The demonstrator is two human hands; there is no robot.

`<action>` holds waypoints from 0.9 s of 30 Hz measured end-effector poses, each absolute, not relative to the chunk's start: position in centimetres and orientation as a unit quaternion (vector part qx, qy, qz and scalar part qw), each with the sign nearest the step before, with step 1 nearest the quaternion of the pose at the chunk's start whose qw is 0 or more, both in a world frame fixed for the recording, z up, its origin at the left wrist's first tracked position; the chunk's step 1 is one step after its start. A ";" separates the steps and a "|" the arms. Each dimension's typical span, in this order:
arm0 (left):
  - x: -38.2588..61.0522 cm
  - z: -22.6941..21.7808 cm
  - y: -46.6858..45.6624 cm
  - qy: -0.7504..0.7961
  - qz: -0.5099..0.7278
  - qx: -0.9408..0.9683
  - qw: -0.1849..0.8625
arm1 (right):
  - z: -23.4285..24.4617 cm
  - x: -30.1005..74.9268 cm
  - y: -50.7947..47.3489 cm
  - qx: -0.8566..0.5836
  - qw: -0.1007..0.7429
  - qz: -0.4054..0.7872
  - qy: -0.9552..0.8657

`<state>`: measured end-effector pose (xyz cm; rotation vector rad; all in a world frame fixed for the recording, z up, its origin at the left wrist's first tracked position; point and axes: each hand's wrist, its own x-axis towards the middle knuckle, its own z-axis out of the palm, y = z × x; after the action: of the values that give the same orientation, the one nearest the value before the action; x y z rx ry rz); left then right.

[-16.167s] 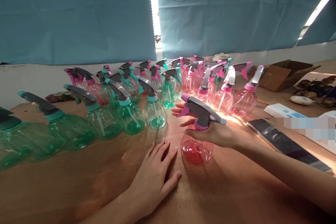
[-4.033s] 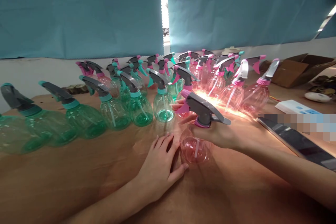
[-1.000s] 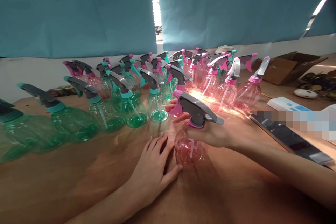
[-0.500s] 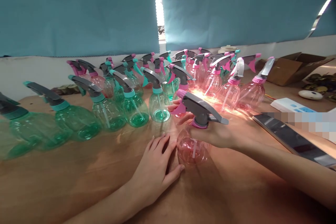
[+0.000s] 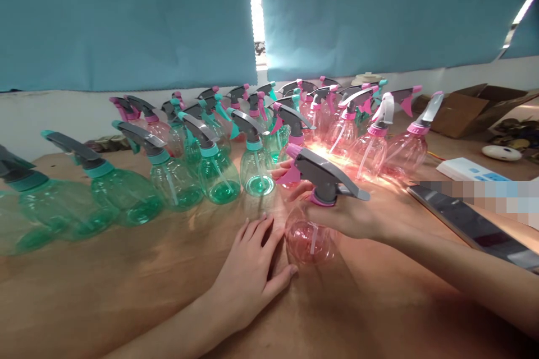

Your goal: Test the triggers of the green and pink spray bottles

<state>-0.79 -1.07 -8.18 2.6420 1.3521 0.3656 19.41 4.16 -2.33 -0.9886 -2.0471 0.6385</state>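
A pink spray bottle (image 5: pixel 312 244) with a grey and pink trigger head stands upright on the wooden table (image 5: pixel 138 291) in front of me. My right hand (image 5: pixel 349 217) is around its neck, just under the collar, with the fingers reaching behind the trigger; the bottle partly hides them. My left hand (image 5: pixel 248 266) lies flat on the table left of this bottle, fingers spread and holding nothing. Beyond it, green spray bottles (image 5: pixel 219 179) form a row running left. Pink spray bottles (image 5: pixel 368 151) stand behind my right hand.
Several more spray bottles crowd the back, by the wall. To the right lie a phone (image 5: pixel 467 224), a white power strip (image 5: pixel 471 171) and a white mouse-like object (image 5: pixel 501 152). An opened cardboard box (image 5: pixel 458 112) sits at the back right. Blue blinds (image 5: pixel 126 22) hang behind.
The view has shifted very slightly. Both hands and the pink spray bottle keep their places.
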 end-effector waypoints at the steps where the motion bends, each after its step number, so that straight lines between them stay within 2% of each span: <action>1: -0.8 -8.2 -1.1 0.450 0.122 0.881 0.075 | -2.2 19.4 4.1 -0.393 0.383 0.260 -0.795; 6: -0.9 -8.3 -1.1 0.453 0.123 0.880 0.070 | -1.1 19.4 3.9 -0.399 0.382 0.310 -0.774; 12: -1.1 -9.2 -1.0 0.449 0.137 0.881 0.051 | -2.1 19.6 4.4 -0.450 0.391 0.240 -0.766; 21: -1.2 -9.5 -0.9 0.447 0.144 0.882 0.042 | -2.4 19.8 4.6 -0.419 0.413 0.228 -0.776; 27: -1.2 -9.4 -1.0 0.450 0.140 0.881 0.044 | -1.7 19.5 4.8 -0.375 0.409 0.338 -0.760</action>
<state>-1.19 -0.99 -9.43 2.6927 1.3746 0.4288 19.54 4.80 -1.65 -0.9454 -1.9155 0.8526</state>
